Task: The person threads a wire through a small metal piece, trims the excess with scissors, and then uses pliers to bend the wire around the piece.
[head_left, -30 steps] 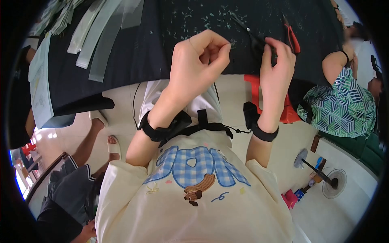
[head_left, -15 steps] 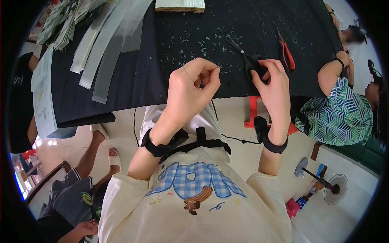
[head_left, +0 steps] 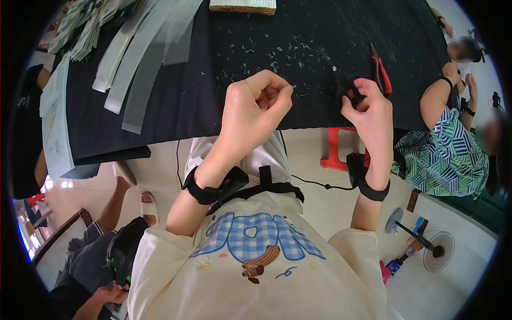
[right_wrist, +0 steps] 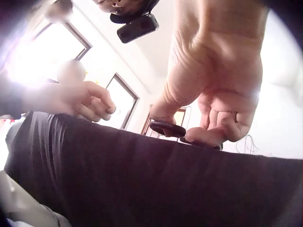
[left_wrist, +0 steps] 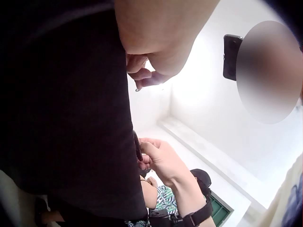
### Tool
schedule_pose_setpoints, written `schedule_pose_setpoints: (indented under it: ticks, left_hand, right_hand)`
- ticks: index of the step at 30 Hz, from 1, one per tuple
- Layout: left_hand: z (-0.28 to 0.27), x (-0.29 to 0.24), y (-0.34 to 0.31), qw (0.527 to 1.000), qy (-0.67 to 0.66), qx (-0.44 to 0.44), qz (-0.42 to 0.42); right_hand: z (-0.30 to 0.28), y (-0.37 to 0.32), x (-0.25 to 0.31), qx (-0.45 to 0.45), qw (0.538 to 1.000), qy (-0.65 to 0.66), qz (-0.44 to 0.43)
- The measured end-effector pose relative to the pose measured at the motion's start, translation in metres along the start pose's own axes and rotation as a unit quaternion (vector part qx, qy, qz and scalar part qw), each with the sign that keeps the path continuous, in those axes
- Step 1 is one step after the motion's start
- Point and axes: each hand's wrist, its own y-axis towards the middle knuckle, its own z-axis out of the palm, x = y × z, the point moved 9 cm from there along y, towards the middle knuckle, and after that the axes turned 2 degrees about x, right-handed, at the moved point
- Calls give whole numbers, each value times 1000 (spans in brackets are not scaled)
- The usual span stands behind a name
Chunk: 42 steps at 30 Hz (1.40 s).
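My right hand (head_left: 373, 109) grips a pair of scissors (head_left: 344, 88) by the black handles, thumb and fingers in the loops. Its blades point away from me and are blurred. In the right wrist view a dark handle loop (right_wrist: 167, 128) rings the thumb. To the left, my left hand (head_left: 253, 109) pinches thumb against forefinger over the table edge. A tiny shiny curved piece (left_wrist: 138, 89) sticks out at those fingertips in the left wrist view, and a thin dark thread (head_left: 249, 85) runs over the back of the hand. Most of what the fingers pinch is hidden.
Small green clippings (head_left: 290, 50) litter the black tablecloth (head_left: 176, 101). Red-handled pliers (head_left: 382, 74) lie right of the scissors. Clear plastic strips (head_left: 141, 88) and bundled packets (head_left: 88, 40) lie at left, a pale block (head_left: 242, 6) at the back. Another person sits at right.
My right hand has come down to the scissors, taken their handles and shifted them right. The left hand keeps its pinch. The view has tilted so more of the table's far side shows.
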Motion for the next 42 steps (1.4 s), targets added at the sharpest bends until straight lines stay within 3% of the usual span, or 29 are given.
schedule_pose_setpoints:
  ticks: [5, 9, 10, 12, 18, 34, 37, 39, 40, 42]
  left_hand:
    - [-1, -1, 3, 1000, 6, -4, -9]
    - [-2, 2, 2, 1000, 23, -3, -14]
    - [-1, 3, 2, 1000, 23, -2, -15]
    - [-4, 2, 2, 1000, 13, -22, 4]
    - [-4, 2, 0, 1000, 7, -12, 9]
    - [-3, 3, -1, 1000, 13, -5, 18]
    - [-3, 4, 0, 1000, 14, -6, 17]
    - [-4, 3, 0, 1000, 27, -13, 9]
    - [-4, 3, 0, 999, 27, -13, 12]
    - [-7, 3, 0, 999, 2, -39, 15]
  right_hand:
    - [5, -5, 9, -16, 981, 191, -14]
    - [17, -20, 21, 30, 977, 209, -25]
    - [21, -27, 32, 82, 982, 167, -38]
    - [17, -34, 51, 50, 988, 91, -117]
    - [26, -41, 55, 115, 989, 49, -82]
    - [36, -42, 53, 110, 987, 40, -111]
    - [32, -39, 48, 116, 988, 74, -76]
    - [30, -35, 31, 127, 972, 195, -7]
    - [29, -33, 32, 125, 973, 195, -8]
    - [0, -25, 42, -28, 994, 70, -76]
